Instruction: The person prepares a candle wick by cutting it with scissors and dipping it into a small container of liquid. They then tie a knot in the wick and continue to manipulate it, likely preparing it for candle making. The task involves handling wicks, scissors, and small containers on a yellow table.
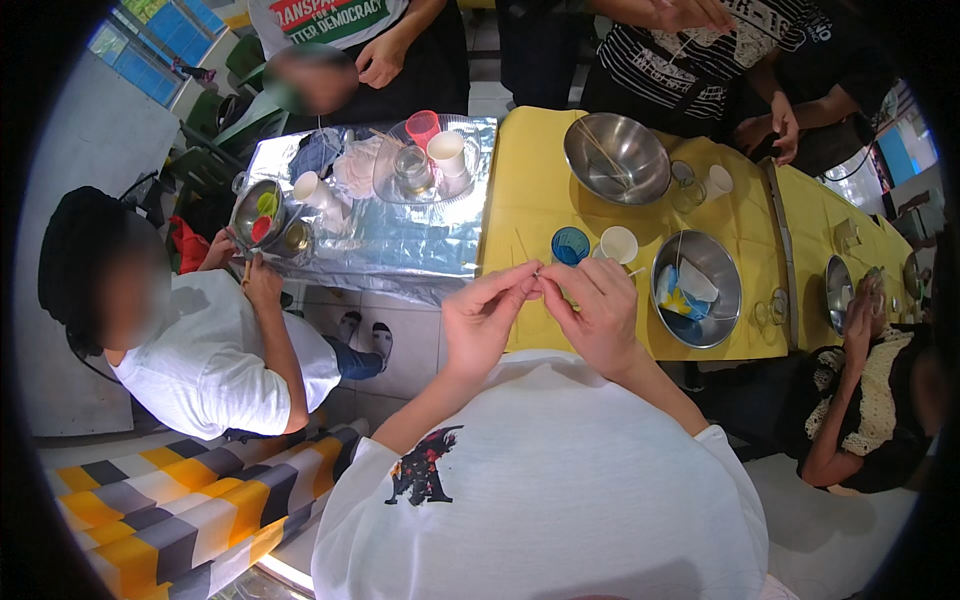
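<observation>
My left hand (484, 315) and my right hand (600, 311) meet fingertip to fingertip above the near edge of the yellow-covered table (525, 180). Between the pinched thumbs and forefingers is a small pale item (537, 276), too little of it showing to name. A short white stick end (637, 271) pokes out beside my right knuckles; what it belongs to is hidden. Just beyond my fingers stand a blue glass (570, 246) and a white paper cup (619, 244). To their right, a steel bowl (731, 300) holds blue, white and yellow pieces and a thin stick.
Farther back, another steel bowl (616, 184) contains thin wooden sticks, near a glass jar (688, 195). At left, a foil-covered table (420, 240) bears a clear tray (390, 191) with cups. One person there grips a steel pot (259, 214). Other people stand across and sit at right.
</observation>
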A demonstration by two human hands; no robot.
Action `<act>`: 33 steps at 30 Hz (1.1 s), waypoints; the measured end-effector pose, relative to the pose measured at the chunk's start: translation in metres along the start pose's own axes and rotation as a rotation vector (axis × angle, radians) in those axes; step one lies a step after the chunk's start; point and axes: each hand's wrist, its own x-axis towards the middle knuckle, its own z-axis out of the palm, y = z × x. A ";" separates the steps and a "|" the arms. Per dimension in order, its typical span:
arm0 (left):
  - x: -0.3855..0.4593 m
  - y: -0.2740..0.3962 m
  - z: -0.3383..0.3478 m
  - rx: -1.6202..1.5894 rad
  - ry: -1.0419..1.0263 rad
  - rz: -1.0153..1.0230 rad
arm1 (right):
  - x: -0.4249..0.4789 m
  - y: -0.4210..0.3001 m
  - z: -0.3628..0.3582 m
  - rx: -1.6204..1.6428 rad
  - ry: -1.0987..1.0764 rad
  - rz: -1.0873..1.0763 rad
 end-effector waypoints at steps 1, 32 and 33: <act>0.000 0.003 0.000 -0.081 -0.001 -0.058 | 0.000 0.000 0.000 0.018 0.002 0.004; 0.004 -0.014 -0.013 -0.041 -0.034 0.046 | -0.008 0.002 0.007 0.152 0.079 0.095; 0.005 -0.017 -0.013 -0.105 -0.073 0.039 | -0.012 0.005 0.006 0.178 0.113 0.064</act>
